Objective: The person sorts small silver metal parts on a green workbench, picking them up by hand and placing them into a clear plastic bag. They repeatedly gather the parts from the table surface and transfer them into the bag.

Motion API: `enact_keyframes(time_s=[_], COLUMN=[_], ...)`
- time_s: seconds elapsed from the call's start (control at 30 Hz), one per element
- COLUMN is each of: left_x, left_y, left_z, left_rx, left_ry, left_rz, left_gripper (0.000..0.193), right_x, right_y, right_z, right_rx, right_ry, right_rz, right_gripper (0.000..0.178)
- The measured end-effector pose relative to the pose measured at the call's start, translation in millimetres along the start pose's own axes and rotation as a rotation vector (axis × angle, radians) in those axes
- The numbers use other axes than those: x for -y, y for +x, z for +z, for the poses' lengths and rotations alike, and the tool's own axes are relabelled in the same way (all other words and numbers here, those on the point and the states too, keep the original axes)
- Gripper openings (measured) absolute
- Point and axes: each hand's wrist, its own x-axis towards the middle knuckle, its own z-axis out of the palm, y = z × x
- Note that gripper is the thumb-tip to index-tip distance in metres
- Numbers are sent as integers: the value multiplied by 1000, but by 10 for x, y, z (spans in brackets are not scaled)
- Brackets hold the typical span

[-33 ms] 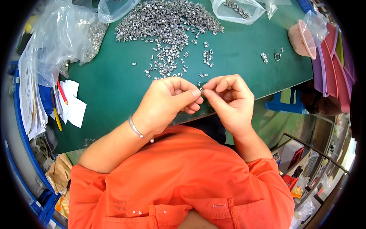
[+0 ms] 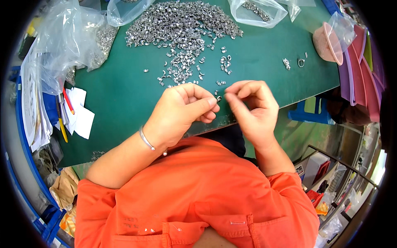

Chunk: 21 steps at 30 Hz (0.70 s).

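My left hand (image 2: 182, 103) is closed, with thumb and forefinger pinching a small curved metal piece (image 2: 219, 99) just above the table's near edge. Right beside it, my right hand (image 2: 256, 109) is raised, its thumb and forefinger slightly apart and a bit blurred, with nothing visible between them. Past my fingertips, loose metal pieces (image 2: 182, 66) of the same half-ring look trail back to a large heap (image 2: 173, 20) at the far side of the green table (image 2: 120, 107).
Clear plastic bags (image 2: 62, 41) stand at the left, with papers (image 2: 84, 120) and pens below them. Another bag (image 2: 260, 20) lies at the back. On the right are a metal ring (image 2: 301, 62), a small metal cluster (image 2: 286, 63), a pink basin (image 2: 324, 43) and a blue stool (image 2: 312, 109).
My right hand has drawn back to the right, its fingertips parting from the small metal piece. My left hand keeps its place, still pinching it.
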Motion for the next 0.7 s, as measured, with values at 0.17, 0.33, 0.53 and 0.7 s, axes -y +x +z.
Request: enact_keyframes(time_s=[0.17, 0.33, 0.53, 0.7], left_x=[4, 1, 12, 13], left_y=[-39, -43, -35, -33], left_z=[-103, -90, -94, -98], left_rx=[4, -64, -67, -88], left_ry=[-166, -155, -143, -122], left_rz=[71, 45, 76, 72], left_gripper=[16, 18, 21, 21], right_x=[-134, -175, -203, -185], right_y=[247, 260, 278, 275], right_z=[-131, -87, -50, 41], right_rx=[13, 136, 93, 138], right_ry=[-549, -752, -624, -639], right_rz=[-339, -426, -466, -439], right_gripper=[20, 20, 20, 20])
